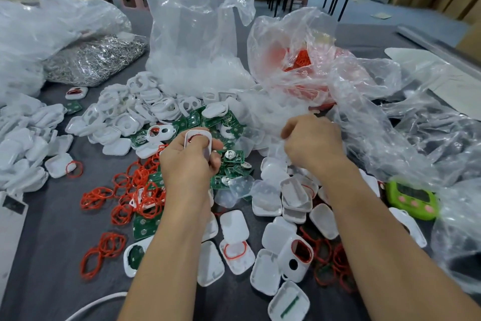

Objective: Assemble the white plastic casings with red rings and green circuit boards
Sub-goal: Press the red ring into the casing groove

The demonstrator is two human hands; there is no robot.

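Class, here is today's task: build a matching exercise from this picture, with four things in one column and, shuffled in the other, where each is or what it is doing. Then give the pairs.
Column one:
1. left hand
2. right hand
3. green timer
4. bag of silver metal parts

Column two:
A. on the right, beside crumpled plastic
B. far back on the left
C. grips a white casing with a red ring
D. fingers curled among clear plastic

Pairs: 1-C, 2-D, 3-A, 4-B
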